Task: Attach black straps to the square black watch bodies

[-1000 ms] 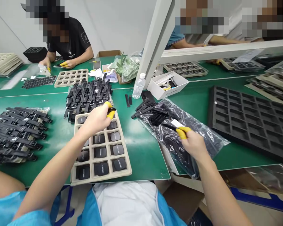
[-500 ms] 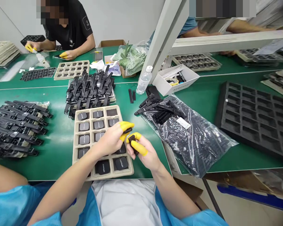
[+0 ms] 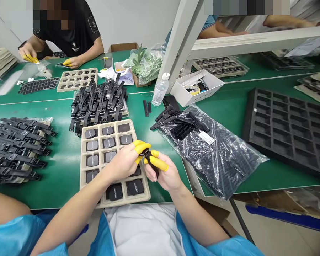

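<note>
My left hand (image 3: 126, 158), with yellow finger covers, pinches a dark watch case (image 3: 144, 152). Facing it, my right hand (image 3: 162, 169), also in yellow finger covers, grips a black watch strap (image 3: 152, 164). The strap's end meets the edge of the case; whether the two are joined I cannot tell. Beneath my hands lies a beige tray (image 3: 114, 124) whose compartments hold dark square pieces with pale lettering. Part of the tray is hidden by my left forearm. Loose black straps (image 3: 185, 124) lie on a plastic bag of straps (image 3: 216, 156) to the right.
Strapped watches are piled at the left (image 3: 18, 145) and behind the tray (image 3: 98, 101). A water bottle (image 3: 160, 90) stands beside a white box (image 3: 197, 89). At the right is a black compartment tray (image 3: 290, 131). A co-worker (image 3: 69, 42) sits across the table.
My hands have come together, bringing the watch case and strap from apart to touching. The view has shifted slightly. Across the table, the co-worker's hand has moved a little.
</note>
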Action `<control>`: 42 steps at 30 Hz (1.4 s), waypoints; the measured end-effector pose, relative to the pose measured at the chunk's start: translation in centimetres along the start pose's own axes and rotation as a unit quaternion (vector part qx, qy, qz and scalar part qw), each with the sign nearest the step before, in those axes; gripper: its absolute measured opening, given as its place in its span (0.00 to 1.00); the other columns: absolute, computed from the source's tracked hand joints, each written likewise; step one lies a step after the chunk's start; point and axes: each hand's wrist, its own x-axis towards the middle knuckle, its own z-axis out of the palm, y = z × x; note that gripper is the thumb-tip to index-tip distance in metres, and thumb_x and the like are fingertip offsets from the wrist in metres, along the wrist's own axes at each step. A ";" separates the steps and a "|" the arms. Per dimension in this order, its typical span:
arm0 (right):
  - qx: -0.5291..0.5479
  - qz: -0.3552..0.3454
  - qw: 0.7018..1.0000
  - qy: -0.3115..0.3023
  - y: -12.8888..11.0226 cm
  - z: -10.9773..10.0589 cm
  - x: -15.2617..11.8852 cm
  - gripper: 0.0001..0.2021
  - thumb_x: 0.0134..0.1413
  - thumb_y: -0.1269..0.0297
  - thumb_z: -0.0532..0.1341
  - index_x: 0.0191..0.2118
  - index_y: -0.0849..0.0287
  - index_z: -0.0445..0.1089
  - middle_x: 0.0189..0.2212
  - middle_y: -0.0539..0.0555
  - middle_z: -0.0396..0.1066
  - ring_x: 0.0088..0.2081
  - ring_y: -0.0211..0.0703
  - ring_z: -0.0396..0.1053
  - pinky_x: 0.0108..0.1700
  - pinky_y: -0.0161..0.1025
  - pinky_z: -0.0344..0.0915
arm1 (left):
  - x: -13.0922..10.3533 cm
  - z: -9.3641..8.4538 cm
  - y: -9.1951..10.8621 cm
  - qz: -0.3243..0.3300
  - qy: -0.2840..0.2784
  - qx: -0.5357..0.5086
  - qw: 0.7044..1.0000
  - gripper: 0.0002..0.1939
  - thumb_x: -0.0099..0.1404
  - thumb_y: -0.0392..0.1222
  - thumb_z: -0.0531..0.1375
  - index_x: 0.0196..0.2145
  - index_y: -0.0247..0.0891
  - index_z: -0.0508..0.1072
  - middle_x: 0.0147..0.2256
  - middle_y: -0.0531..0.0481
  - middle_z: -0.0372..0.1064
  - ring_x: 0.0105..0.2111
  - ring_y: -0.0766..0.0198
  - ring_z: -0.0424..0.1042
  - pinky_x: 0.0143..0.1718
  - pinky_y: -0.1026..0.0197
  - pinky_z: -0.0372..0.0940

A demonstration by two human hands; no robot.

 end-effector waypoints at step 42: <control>-0.133 0.024 0.991 -0.010 -1.8 -0.4 -1.6 0.16 0.64 0.49 0.64 0.37 0.58 0.67 0.19 0.44 0.65 0.18 0.32 0.56 0.21 0.32 0.51 | 0.1 1.2 1.3 -0.037 0.035 -0.076 0.996 0.26 0.70 0.28 0.51 0.62 0.41 0.70 0.55 0.41 0.74 0.56 0.56 0.74 0.58 0.50 0.72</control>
